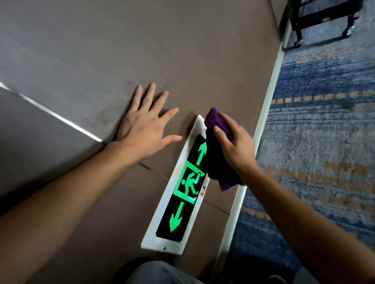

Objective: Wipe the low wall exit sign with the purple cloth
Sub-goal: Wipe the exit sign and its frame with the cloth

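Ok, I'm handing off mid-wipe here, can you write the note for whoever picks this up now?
Left hand: open, fingers spread, flat on the brown wall panel beside the sign, holding nothing.
Right hand: gripping the bunched purple cloth, pressed at the far end of the white-framed, green-lit exit sign, along its floor-side edge.
Sign sits low on the wall, just above the pale skirting strip and the blue patterned carpet.
Done: cannot tell how much has been wiped.
Left: running-figure panel, near arrow and near frame end lie uncovered; run the cloth down over them.
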Demonstrator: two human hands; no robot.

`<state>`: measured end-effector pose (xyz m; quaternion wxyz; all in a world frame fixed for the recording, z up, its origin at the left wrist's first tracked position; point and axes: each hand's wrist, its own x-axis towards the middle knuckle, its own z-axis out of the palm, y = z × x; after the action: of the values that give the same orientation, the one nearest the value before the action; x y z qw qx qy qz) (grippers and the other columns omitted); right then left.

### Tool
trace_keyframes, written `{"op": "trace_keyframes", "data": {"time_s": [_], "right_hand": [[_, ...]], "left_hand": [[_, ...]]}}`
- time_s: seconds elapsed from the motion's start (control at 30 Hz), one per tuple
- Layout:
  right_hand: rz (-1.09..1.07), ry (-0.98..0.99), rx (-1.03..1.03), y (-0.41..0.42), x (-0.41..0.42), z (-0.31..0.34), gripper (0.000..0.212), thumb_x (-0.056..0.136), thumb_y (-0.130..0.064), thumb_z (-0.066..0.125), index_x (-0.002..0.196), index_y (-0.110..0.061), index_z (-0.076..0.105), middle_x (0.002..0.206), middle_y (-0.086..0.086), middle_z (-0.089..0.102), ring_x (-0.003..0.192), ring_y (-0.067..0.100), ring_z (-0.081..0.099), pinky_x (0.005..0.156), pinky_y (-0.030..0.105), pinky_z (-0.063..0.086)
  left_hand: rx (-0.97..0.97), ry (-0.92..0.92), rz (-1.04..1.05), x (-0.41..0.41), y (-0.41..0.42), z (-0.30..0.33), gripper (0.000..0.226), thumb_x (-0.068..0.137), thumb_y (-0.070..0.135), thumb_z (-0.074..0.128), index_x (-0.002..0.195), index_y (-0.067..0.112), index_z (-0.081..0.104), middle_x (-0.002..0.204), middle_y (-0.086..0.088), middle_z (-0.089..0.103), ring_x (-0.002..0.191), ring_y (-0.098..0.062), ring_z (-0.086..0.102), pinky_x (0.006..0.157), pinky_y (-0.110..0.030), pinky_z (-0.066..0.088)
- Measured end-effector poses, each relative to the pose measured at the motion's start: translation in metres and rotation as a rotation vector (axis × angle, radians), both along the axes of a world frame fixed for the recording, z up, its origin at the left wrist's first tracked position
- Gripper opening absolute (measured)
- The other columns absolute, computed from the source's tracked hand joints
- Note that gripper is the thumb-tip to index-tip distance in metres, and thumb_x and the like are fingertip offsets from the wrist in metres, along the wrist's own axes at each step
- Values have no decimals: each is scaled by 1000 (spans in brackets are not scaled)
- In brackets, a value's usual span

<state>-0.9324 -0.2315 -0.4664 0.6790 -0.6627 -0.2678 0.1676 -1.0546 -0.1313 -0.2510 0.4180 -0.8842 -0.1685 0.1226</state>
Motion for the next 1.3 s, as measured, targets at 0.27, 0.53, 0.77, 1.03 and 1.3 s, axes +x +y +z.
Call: {"op": "trace_keyframes", "data": {"time_s": [0.27,0.53,0.77,1.03,1.3], "right_hand": [[-35,59,-28,35,25,-2,35,98,-51,53,120,-29,68,104,-1,60,101,23,63,80,24,37],[74,39,-84,68,-12,6,51,98,-55,49,148,-45,44,146,-6,52,125,18,57,94,29,43],[23,-58,-161,51,-66,0,56,95,-65,41,148,-47,40,151,-6,47,122,25,61,86,36,51],[77,-168,-136,27,-104,-11,58,95,-61,48,150,-45,40,156,-5,43,124,26,61,86,38,55],[34,-198,-235,63,-23,-1,54,96,-55,51,148,-43,45,159,-1,40,127,31,59,93,40,51]], "left_hand": [[196,160,-102,-14,10,9,79,91,79,27,152,31,43,168,-11,25,156,-44,8,124,-62,8],[277,239,-106,-14,9,8,83,88,77,40,157,30,33,170,-15,15,156,-45,4,123,-63,6],[290,251,-80,-13,5,8,84,89,77,41,158,30,31,170,-15,13,157,-43,2,123,-63,7],[266,262,-61,-11,0,8,82,90,76,41,159,32,30,171,-13,12,157,-42,1,124,-63,6],[264,260,-88,-13,3,6,81,90,73,44,157,30,32,170,-12,15,157,-42,4,124,-63,7]]}}
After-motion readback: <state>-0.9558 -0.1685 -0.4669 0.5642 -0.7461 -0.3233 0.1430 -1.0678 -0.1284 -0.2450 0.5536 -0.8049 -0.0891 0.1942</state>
